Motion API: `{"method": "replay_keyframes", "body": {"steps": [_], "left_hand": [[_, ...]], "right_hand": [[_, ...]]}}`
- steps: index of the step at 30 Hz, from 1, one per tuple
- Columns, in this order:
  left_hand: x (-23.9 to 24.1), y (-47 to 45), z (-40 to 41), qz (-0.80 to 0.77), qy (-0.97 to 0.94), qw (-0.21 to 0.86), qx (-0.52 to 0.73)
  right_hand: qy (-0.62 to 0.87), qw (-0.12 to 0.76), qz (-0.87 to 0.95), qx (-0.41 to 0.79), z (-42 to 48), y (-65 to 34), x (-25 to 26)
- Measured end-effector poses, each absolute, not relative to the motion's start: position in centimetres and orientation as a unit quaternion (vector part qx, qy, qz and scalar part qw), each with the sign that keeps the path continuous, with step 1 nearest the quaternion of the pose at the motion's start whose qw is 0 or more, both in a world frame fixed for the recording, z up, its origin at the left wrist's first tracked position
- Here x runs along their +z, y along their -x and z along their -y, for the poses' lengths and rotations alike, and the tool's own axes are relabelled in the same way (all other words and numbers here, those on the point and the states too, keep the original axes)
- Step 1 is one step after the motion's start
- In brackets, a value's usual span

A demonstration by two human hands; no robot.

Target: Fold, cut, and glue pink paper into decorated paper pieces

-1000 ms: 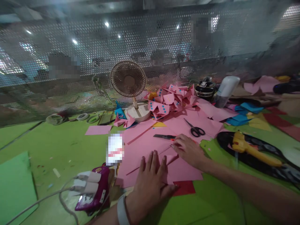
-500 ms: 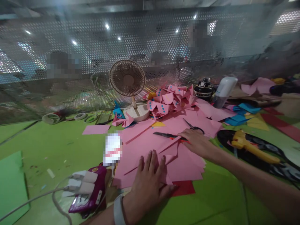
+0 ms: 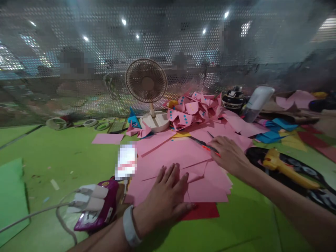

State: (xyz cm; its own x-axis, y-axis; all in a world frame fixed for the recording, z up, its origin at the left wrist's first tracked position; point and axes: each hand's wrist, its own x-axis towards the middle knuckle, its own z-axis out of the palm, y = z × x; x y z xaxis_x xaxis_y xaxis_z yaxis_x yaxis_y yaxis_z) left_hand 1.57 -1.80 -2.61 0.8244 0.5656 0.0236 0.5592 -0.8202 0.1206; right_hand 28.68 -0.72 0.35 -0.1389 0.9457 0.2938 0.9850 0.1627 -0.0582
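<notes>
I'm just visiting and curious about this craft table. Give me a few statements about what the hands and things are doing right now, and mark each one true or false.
1. The left hand lies flat on the pink paper sheets. True.
2. The right hand rests on the yellow glue gun. False: it is at the red-handled utility knife on the pink paper; the glue gun lies apart, to its right.
3. A small fan stands upright behind the paper. True.
4. The heap of folded pink pieces lies on the near side of the left hand. False: it lies far back, beside the fan.
5. The table is blue. False: it is green.
</notes>
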Motion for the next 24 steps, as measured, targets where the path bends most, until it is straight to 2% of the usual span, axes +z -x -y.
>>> {"method": "replay_keyframes", "body": {"steps": [3, 7, 16, 24], "left_hand": [[-2.4, -1.5, 1.6, -0.287, -0.955, 0.067, 0.04], [-2.3, -1.6, 1.7, -0.288, -0.953, 0.08, 0.045], [-2.8, -1.6, 1.8, -0.284, -0.954, 0.081, 0.05], [-2.8, -1.6, 1.8, -0.284, -0.953, 0.072, 0.079]], "right_hand": [[0.566, 0.193, 0.8, 0.051, 2.2, -26.6, 0.3], [0.583, 0.164, 0.783, 0.144, 3.5, -24.7, -0.9], [0.599, 0.211, 0.741, 0.217, 3.1, -24.7, -2.7], [0.602, 0.233, 0.736, 0.206, 2.7, -24.5, -3.1]]}}
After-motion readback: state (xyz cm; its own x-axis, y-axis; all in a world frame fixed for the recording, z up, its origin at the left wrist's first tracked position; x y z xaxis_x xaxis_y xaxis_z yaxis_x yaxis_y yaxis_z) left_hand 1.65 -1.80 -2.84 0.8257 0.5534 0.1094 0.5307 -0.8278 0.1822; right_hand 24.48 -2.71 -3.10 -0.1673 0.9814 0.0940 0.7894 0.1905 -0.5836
